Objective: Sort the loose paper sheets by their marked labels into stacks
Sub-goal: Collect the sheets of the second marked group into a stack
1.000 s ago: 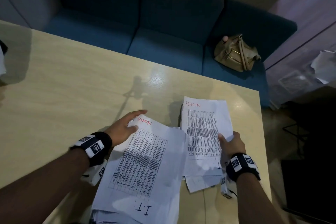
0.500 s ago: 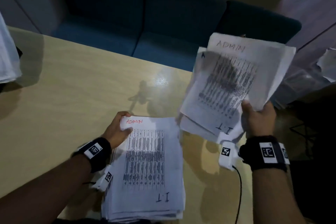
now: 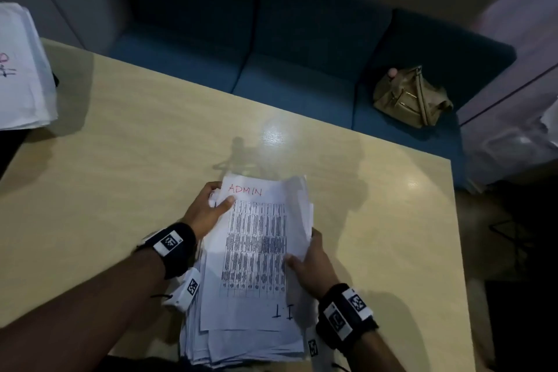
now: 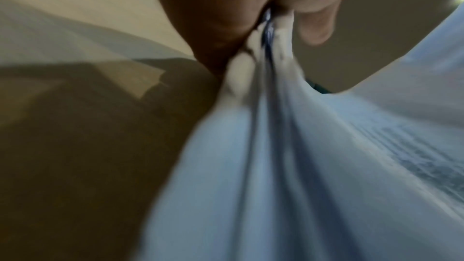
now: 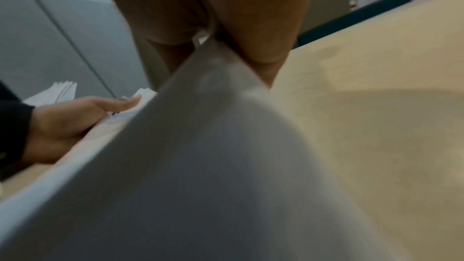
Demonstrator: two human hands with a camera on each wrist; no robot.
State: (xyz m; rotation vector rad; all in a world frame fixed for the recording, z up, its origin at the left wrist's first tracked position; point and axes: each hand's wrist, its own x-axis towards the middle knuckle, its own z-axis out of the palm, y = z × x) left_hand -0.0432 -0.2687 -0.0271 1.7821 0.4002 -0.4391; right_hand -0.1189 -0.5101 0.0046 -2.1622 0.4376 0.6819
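One thick stack of printed sheets [image 3: 256, 254] lies near the table's front edge; its top sheet reads "ADMIN" in red at the far end and "I.T" at the near end. My left hand [image 3: 208, 211] grips the stack's far left corner, thumb on top, fingers curled under. My right hand [image 3: 311, 266] pinches the stack's right edge, thumb on the top sheet. In the left wrist view the sheets [image 4: 263, 146] fan out from between thumb and fingers. The right wrist view shows paper [image 5: 200, 156] pinched in my right hand, and my left hand [image 5: 75, 122] beyond it.
Another pile of sheets [image 3: 21, 69] with red and black marks sits at the table's far left. The light wooden table [image 3: 120, 160] ends at the right. Behind it stands a blue sofa [image 3: 271, 69] with a tan handbag [image 3: 410, 96] on it.
My right hand brought its lifted bundle of sheets down and left onto the stack under my left hand. Two piles became one. My left hand now grips the far left corner.
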